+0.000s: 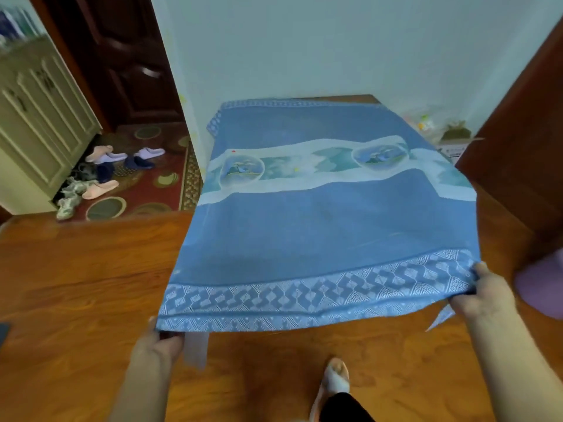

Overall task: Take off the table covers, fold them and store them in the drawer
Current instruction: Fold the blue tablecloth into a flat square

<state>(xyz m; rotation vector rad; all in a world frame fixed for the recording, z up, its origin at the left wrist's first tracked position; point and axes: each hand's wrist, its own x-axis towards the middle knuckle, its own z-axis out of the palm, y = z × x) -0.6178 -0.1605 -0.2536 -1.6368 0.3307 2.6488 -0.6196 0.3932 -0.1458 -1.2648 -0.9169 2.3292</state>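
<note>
A blue table cover [320, 220] with a pale picture band and a patterned white border stretches from the table [362, 98] by the far wall out toward me. Its near edge is lifted off the table. My left hand [161, 339] grips the near left corner from below. My right hand [484, 290] pinches the near right corner, thumb on top of the patterned border. Only a strip of brown tabletop shows at the far edge; the cloth hides the table below that strip. No drawer is in view.
Wooden floor [76, 284] spreads below and to the left. A red patterned rug [146, 190] with several slippers [103, 175] lies by a cream cabinet [36, 117] at left. Dark wooden furniture [524, 132] and a purple object [545, 284] stand at right. My foot [335, 376] is below.
</note>
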